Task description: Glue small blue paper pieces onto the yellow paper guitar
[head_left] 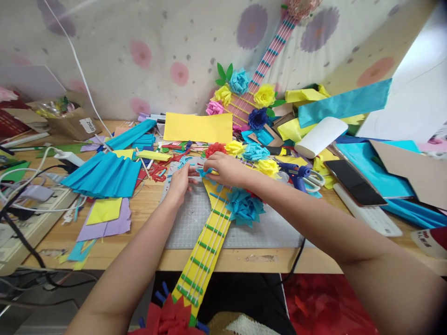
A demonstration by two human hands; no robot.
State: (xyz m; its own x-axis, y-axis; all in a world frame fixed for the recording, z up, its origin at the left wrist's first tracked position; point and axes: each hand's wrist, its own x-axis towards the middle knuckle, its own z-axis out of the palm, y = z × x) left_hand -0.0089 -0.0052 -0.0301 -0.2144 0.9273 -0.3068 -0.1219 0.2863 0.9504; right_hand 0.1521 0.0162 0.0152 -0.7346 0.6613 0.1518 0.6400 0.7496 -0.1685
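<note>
Pinching small blue paper piece (204,172) in fingertips of right hand (220,168), just over upper-left shoulder of yellow paper guitar (203,255). Holding left hand (181,183) on the piece's left side, fingers spread; can't tell if gripping or only touching. Have guitar lying over grey cutting mat (185,229), body toward table's (146,232) back edge, neck running out past front edge, red paper flower (167,318) at the head end. See big blue paper flower (246,205) on the body's front right, below right forearm; more red, yellow and blue ones along the far side. Note blue glue gun (296,171) and white-handled scissors (317,179) right of the body, dark phone (354,181) farther toward table's right edge. Also see pleated blue paper (106,176) toward left edge, yellow sheet (198,128) near back edge, pink guitar (270,56) leaning on patterned wall covering (104,70) behind.
</note>
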